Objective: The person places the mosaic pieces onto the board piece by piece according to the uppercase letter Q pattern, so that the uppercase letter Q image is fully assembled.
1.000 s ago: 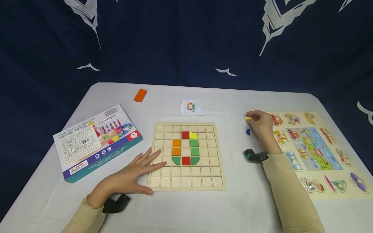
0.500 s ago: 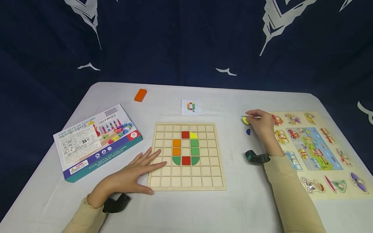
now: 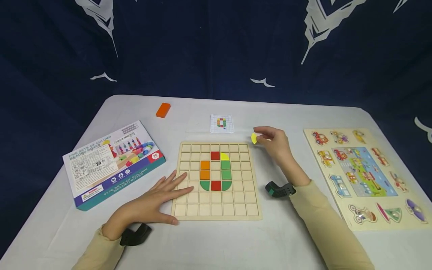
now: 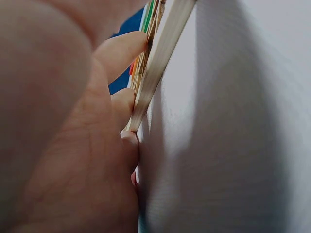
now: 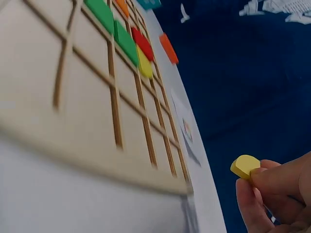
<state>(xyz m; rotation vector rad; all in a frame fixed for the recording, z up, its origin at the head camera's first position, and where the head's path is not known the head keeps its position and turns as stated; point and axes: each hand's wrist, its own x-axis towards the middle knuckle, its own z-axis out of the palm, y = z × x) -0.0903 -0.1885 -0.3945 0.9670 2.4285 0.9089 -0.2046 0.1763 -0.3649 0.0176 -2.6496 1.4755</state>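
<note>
My right hand [image 3: 275, 144] pinches a yellow quarter-round block [image 3: 254, 138] between thumb and fingertips, held up just off the board's upper right corner. The right wrist view also shows the yellow block [image 5: 245, 166] at the fingertips. My left hand [image 3: 156, 200] lies with spread, straight fingers on the left edge of the wooden grid board [image 3: 236, 212]. Set in its cells are red squares [image 3: 215, 155], orange squares [image 3: 204, 174], green pieces [image 3: 226, 174] and one yellow quarter-round [image 3: 224, 156]. The cell left of the upper red square is bare.
Behind the board lies a pattern card [image 3: 221, 123]. An orange block [image 3: 163, 110] is at the back left, and a printed toy box [image 3: 114, 165] stands left of the board. A wooden picture puzzle [image 3: 364, 172] lies at the right.
My right hand has carried the yellow block leftward from the puzzle's side toward the board. The small blue piece seen earlier is out of sight now. My left hand has stayed put.
</note>
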